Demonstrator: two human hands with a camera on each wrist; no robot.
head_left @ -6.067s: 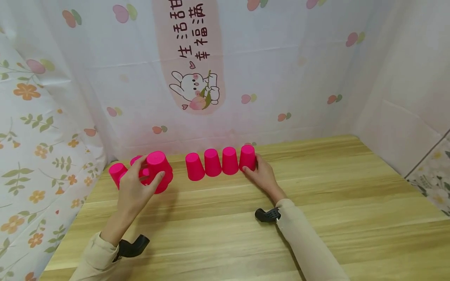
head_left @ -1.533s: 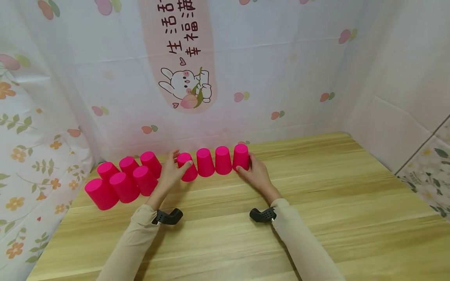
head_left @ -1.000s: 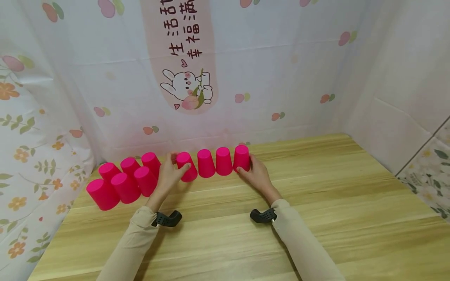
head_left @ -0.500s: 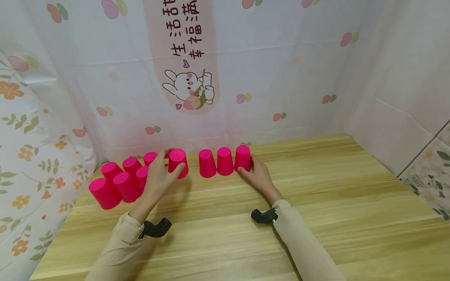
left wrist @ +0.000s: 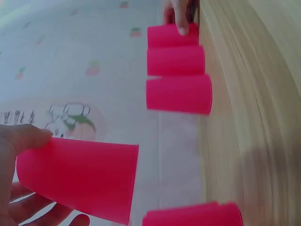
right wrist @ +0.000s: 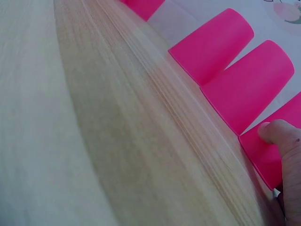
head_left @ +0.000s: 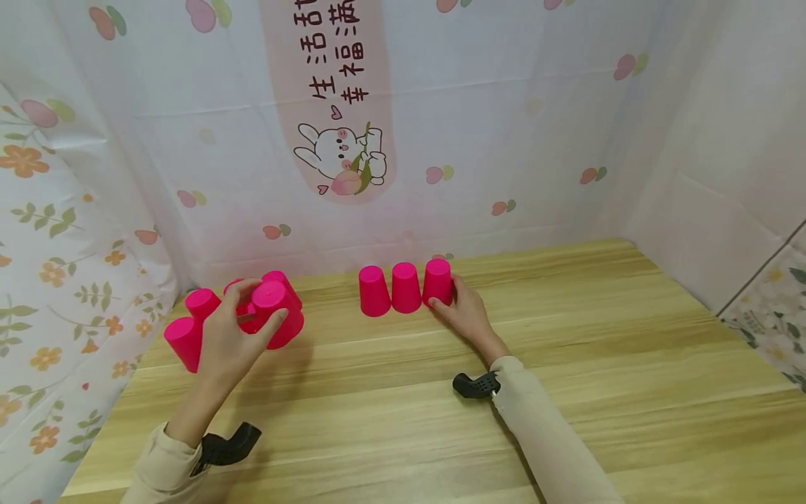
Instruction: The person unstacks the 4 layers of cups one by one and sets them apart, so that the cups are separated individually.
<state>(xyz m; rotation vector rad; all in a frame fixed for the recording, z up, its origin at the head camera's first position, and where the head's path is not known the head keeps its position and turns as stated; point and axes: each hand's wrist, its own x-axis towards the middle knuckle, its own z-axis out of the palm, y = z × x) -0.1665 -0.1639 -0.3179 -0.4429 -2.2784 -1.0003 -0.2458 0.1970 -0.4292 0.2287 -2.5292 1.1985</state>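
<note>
My left hand (head_left: 229, 343) grips an upside-down bright pink cup (head_left: 269, 294) around its sides, thumb on the near side. In the left wrist view this held cup (left wrist: 84, 176) hangs clear of the table, with another pink cup (left wrist: 195, 216) standing below. Around and behind the left hand stand several more upturned pink cups (head_left: 184, 343), partly hidden by it. Farther right is a row of three: a left cup (head_left: 374, 290), a middle cup (head_left: 406, 287) and a right cup (head_left: 437, 280). My right hand (head_left: 471, 313) holds the right cup, its thumb (right wrist: 273, 132) low on the wall.
The cups stand along the back of a wooden table (head_left: 390, 420), close to a white printed curtain (head_left: 504, 140). Floral cloth (head_left: 50, 280) hangs at the left. A black wrist mount (head_left: 229, 446) sticks out from the left sleeve, another mount (head_left: 475, 385) from the right.
The left hand lifted the leftmost cup of the row of four and carried it left over the other group. Three cups stay in the row. The right hand keeps its hold.
</note>
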